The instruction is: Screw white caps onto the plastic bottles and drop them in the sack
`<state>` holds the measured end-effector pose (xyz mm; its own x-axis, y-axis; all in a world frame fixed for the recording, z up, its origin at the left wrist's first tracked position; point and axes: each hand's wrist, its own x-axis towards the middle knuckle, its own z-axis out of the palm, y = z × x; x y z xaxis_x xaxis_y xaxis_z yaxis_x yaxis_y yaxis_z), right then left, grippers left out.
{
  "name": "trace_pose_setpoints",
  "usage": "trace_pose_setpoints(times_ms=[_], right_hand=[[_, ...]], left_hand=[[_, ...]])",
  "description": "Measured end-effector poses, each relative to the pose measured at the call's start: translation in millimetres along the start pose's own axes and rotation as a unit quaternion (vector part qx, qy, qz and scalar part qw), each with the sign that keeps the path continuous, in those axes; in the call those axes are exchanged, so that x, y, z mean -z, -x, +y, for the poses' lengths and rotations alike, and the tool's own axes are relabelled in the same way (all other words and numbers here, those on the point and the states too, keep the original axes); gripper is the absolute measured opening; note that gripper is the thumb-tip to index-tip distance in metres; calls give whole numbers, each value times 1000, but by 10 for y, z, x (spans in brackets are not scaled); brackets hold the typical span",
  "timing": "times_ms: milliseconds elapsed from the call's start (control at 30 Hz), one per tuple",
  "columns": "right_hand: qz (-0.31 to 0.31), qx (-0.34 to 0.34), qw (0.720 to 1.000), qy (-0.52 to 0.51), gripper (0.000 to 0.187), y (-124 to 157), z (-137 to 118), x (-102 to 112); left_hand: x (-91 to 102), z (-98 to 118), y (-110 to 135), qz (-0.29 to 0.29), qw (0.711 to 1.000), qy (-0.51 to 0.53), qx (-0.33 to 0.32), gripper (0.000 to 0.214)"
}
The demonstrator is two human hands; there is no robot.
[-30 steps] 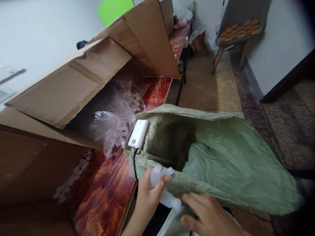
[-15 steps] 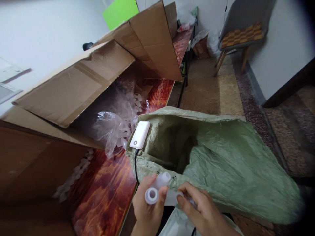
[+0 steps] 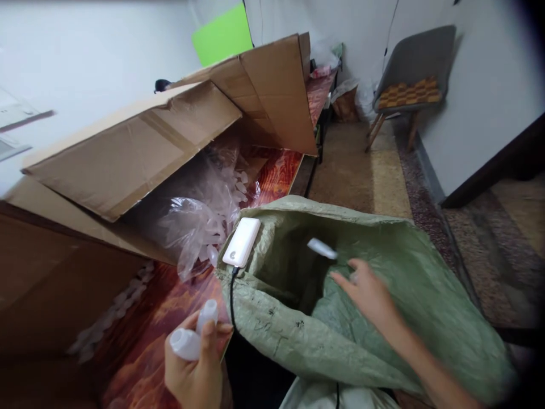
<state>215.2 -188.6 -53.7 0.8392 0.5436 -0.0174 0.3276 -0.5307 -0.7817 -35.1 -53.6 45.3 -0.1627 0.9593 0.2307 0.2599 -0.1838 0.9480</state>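
Observation:
My left hand (image 3: 198,360) is closed around two small translucent white plastic bottles, one bottle (image 3: 185,344) at the left and another bottle (image 3: 208,316) beside the thumb. Over the mouth of a green woven sack (image 3: 272,324), my right hand (image 3: 368,289) reaches with thumb and forefinger apart, holding nothing. Just beyond its fingertips a white bottle (image 3: 322,249) is in the air above the sack's dark opening, slightly blurred. A white power bank (image 3: 242,242) with a black cable (image 3: 232,301) lies on the sack's left rim.
An open cardboard box (image 3: 140,153) stands on a red wood-grain table (image 3: 157,329) at the left. Clear plastic bags (image 3: 196,216) with many white pieces spill from it. A grey chair (image 3: 415,74) with a checked cushion is at the back right.
My right hand has moved up and right over the sack and let go of a bottle. My left hand has shifted left, still holding two bottles. The view has shifted slightly.

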Motion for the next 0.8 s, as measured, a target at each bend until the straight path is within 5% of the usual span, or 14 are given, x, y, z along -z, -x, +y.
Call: trace_pose_setpoints(times_ms=[200,400,500,600,800], right_hand=[[-38,-24,996,-71,36,199,-186,-131],[-216,-53,946,-235,52,435,-523,83],[-168,51,961,-215,53,614,-684,110],[-126,168,959,-192,33,753,-794,60],[-79,309,938,-135,18,829,-814,24]], left_hand=[[3,-178,129,-116,993,-16,-20,39],[-28,-257,213,-221,971,-34,-80,28],[-73,-176,300,-262,957,-15,-125,16],[-135,-59,399,-321,932,38,-165,13],[-137,61,504,-351,925,66,-133,7]])
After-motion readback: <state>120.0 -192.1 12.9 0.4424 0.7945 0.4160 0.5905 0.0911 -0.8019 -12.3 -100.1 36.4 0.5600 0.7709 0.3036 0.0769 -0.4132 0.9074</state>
